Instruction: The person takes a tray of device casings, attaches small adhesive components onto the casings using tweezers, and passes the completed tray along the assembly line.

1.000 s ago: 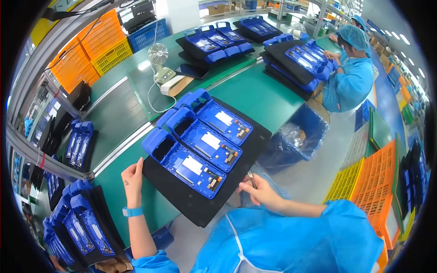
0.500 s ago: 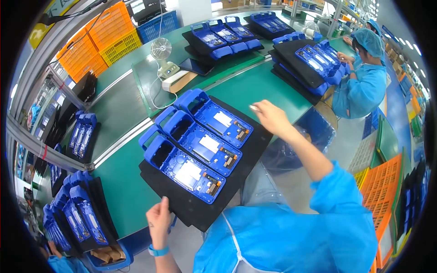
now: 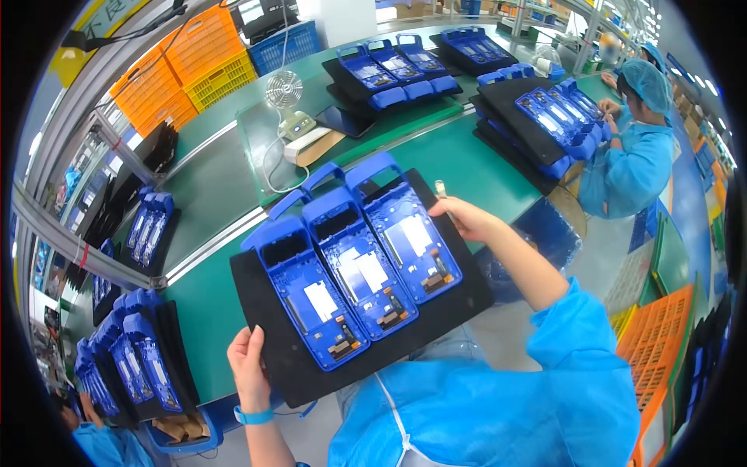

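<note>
Three blue plastic device housings (image 3: 362,268) with looped handles lie side by side on a black sheet (image 3: 292,377). Inside them, white rectangles and small brown and black parts show. My left hand (image 3: 249,366) is closed on the sheet's left edge, thumb on top. At the upper right edge, my right hand (image 3: 471,220) is closed on the same sheet. A small whitish piece (image 3: 440,189) sticks up by the right fingertips; I cannot make out what it is. The sheet is tilted in front of me, over the front of the green bench (image 3: 198,331).
A small fan (image 3: 285,92) and a dark tablet (image 3: 345,122) stand beyond. More housings on black sheets lie at the left (image 3: 144,362) and far side (image 3: 393,66). A co-worker in blue (image 3: 630,159) handles housings at the right. Orange crates (image 3: 204,43) are stacked behind.
The sheet with the three housings has turned and tilted up between my hands. My right hand has come down onto its edge; my left hand has shifted slightly left.
</note>
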A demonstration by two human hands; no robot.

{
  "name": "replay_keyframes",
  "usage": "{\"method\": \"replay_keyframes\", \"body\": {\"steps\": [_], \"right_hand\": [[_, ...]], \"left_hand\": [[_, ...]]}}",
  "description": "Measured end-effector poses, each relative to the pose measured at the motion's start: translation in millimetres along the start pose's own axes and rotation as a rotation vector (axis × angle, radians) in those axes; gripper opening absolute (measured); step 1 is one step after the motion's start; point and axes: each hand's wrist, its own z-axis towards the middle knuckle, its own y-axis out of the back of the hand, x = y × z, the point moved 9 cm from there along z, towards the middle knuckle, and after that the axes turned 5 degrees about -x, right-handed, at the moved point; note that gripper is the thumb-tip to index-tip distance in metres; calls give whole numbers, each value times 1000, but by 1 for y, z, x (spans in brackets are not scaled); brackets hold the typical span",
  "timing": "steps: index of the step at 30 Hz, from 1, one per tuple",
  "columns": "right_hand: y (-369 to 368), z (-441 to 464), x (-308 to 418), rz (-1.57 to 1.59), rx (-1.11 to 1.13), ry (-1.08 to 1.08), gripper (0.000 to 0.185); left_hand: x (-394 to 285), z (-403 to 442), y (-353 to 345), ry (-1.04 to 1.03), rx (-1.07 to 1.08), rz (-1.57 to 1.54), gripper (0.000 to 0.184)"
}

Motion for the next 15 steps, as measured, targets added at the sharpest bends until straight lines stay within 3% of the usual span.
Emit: {"method": "replay_keyframes", "body": {"steps": [1,5,7,9,10,12,13,15], "right_hand": [[1,-9,-4,131,43,-60,29],[-7,-56,29,380,-18,12,30],[18,-54,32,272,-1,105,29],[39,-52,34,379,-19,119,29],[48,-56,44,425,-82,161,30],[58,-69,72,478,-129,226,34],[62,-72,82,516,-139,223,33],[80,-73,100,582,-263,373,31]], "left_hand": [[2,9,0,4,94,-26,11],[-33,40,-57,44,269,-176,27],[-53,56,-91,71,338,-188,34],[-62,70,-132,239,433,-545,47],[-65,90,-139,230,441,-547,47],[-80,108,-178,335,874,-705,55],[-81,117,-194,330,883,-699,55],[-115,133,-221,89,774,-950,60]]}}
